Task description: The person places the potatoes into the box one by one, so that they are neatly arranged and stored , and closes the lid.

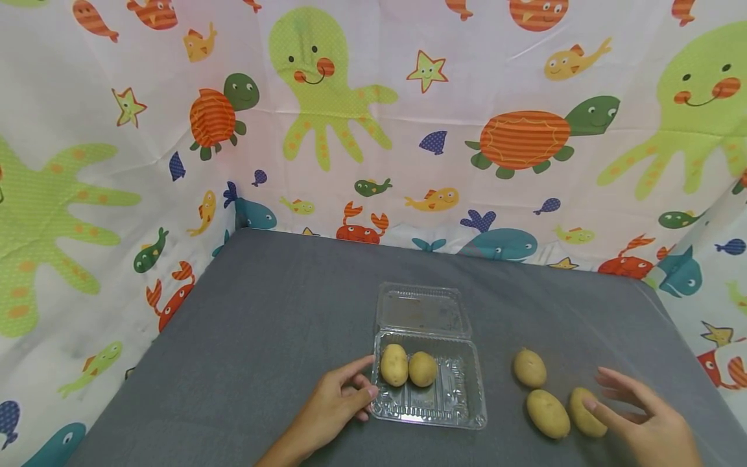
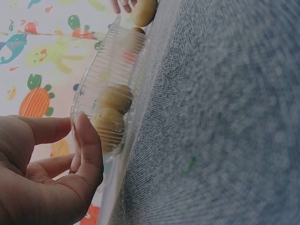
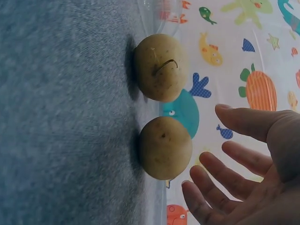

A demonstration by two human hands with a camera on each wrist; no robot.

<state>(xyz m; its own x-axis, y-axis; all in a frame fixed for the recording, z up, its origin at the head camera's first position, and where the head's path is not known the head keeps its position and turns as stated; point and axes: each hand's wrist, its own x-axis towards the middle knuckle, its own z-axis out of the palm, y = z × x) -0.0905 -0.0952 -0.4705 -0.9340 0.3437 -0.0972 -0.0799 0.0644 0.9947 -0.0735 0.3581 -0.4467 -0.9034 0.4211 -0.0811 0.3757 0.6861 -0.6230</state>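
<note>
A clear plastic clamshell box (image 1: 428, 418) lies with its lid (image 1: 421, 310) folded back, away from me. Side by side in the left part of its base sit two potatoes, an oval one (image 1: 394, 365) and a rounder one (image 1: 423, 369). My left hand (image 1: 329, 403) pinches the box's left rim between thumb and fingers (image 2: 86, 145). To the right of the box, three potatoes rest on the cloth: one farther back (image 1: 530, 368), one in front (image 1: 548, 415), one at right (image 1: 583, 415). Over the right one hovers my right hand (image 1: 653, 421), fingers spread and holding nothing.
Grey cloth (image 1: 262, 324) covers the table. Behind it and along both sides hangs a white curtain (image 1: 362, 117) printed with sea animals. One potato in the right wrist view shows a thin curved strand (image 3: 165, 66) on its skin.
</note>
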